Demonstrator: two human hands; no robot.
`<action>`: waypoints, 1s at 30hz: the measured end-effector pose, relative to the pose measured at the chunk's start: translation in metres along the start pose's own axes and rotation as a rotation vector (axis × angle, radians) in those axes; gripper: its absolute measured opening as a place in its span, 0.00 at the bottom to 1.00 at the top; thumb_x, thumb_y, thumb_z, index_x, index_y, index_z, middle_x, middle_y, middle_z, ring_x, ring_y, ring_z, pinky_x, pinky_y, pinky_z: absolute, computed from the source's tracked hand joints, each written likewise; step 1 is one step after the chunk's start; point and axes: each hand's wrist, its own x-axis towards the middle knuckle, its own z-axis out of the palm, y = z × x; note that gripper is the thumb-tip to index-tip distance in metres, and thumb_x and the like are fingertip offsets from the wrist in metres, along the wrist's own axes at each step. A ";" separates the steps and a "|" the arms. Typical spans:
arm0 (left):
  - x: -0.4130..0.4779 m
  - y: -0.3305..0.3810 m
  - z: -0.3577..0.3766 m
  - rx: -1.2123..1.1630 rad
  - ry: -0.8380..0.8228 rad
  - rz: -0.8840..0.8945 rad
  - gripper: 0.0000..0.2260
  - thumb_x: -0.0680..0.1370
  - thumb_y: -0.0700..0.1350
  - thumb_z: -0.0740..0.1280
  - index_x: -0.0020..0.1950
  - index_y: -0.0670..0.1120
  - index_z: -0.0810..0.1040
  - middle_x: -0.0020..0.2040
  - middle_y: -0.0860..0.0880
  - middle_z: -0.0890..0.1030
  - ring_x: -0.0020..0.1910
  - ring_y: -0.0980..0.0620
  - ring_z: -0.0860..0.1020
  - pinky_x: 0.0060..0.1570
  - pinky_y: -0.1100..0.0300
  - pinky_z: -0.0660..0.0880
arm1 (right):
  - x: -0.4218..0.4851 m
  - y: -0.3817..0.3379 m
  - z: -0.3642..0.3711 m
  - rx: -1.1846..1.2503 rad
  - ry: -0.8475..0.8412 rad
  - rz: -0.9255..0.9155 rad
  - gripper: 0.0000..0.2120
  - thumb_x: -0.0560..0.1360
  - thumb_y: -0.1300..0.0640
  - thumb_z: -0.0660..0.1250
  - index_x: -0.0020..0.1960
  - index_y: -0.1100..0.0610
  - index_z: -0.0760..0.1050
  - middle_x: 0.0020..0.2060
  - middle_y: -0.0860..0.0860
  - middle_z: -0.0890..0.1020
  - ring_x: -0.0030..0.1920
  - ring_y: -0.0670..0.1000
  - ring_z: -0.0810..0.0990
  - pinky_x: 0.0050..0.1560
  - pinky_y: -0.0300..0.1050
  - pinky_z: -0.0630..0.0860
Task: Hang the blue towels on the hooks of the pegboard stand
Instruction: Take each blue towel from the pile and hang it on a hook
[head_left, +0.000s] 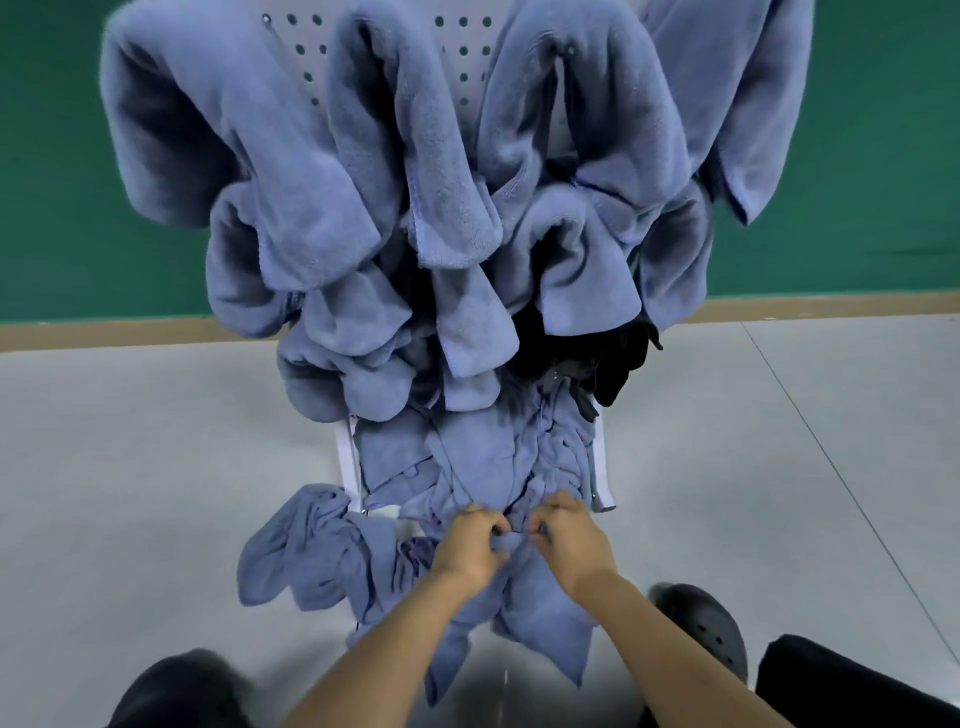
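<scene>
Head view showed many blue towels already hung on the pegboard stand; my left grip and right grip each pinched a low towel at its foot, while a crumpled towel waited on the floor.

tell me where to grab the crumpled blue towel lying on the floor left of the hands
Pinch the raised bunched fold at the top of the crumpled blue towel, from above: it lies slumped on the grey floor, and that ridge stands highest.
</scene>
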 end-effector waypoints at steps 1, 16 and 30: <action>0.001 0.001 -0.005 0.012 0.010 0.009 0.04 0.73 0.37 0.69 0.47 0.40 0.81 0.47 0.44 0.78 0.48 0.48 0.77 0.48 0.57 0.73 | 0.002 0.001 -0.005 0.027 0.027 -0.018 0.07 0.77 0.62 0.62 0.43 0.52 0.70 0.51 0.48 0.71 0.54 0.49 0.70 0.43 0.43 0.71; -0.085 0.117 -0.163 -0.235 -0.171 -0.018 0.24 0.68 0.58 0.74 0.36 0.48 0.61 0.32 0.51 0.60 0.32 0.54 0.60 0.34 0.59 0.56 | -0.052 -0.084 -0.184 0.331 0.323 -0.370 0.10 0.74 0.67 0.67 0.42 0.53 0.74 0.36 0.44 0.70 0.35 0.36 0.72 0.42 0.29 0.67; -0.185 0.199 -0.249 -0.826 -0.024 0.120 0.12 0.79 0.47 0.65 0.59 0.42 0.79 0.54 0.43 0.83 0.56 0.49 0.80 0.62 0.54 0.73 | -0.131 -0.205 -0.291 0.430 0.467 -0.635 0.03 0.75 0.62 0.69 0.49 0.59 0.77 0.36 0.46 0.75 0.33 0.41 0.70 0.39 0.28 0.69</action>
